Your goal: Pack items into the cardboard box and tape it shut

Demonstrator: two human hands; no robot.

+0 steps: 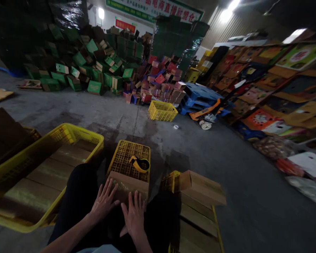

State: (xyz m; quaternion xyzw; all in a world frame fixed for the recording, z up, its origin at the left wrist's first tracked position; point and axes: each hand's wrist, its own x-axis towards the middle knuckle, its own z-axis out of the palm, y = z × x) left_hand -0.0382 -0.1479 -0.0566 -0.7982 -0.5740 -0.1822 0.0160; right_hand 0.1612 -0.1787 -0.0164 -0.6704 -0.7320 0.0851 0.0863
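Both of my hands lie flat, fingers spread, on a small brown cardboard box (126,182) taped with clear tape. My left hand (104,201) presses the box's near left part, my right hand (133,216) its near right part. The box rests on an upturned yellow plastic crate (121,158) between my dark-trousered knees. A yellow tape dispenser (140,164) sits on that crate just beyond the box.
A big yellow crate (68,133) of sealed brown boxes stands at my left. More brown boxes (200,189) are stacked at my right. Across the concrete floor lie another yellow crate (162,110), blue pallets (200,93), piles of green and red cartons, and flattened cartons along the right wall.
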